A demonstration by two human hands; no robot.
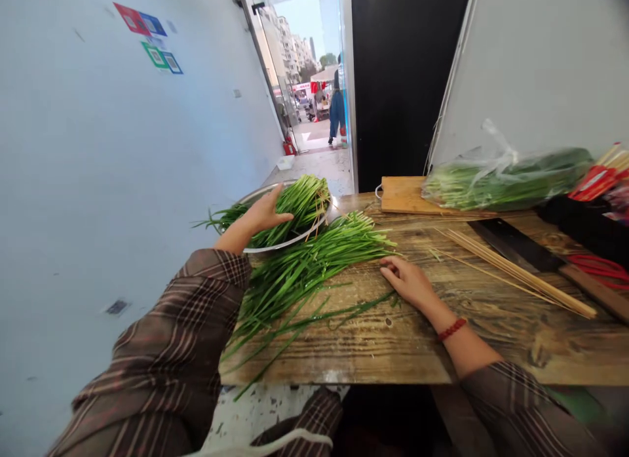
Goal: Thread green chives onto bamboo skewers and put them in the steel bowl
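While a wooden counter (417, 352) spans the view, a loose pile of long green stalks (309, 263) lies on its left end, with a bowl (285, 245) of more greens (305, 198) just beyond. The left grip (280, 204) is spread wide over the bowl's greens; the right grip (390, 277), fingers curled, is beside the pile's right end, whether pinching any, I cannot tell.

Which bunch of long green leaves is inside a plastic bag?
The back-right bunch: a clear plastic bag wraps it. The bunch in the bowl and the pile on the table are uncovered.
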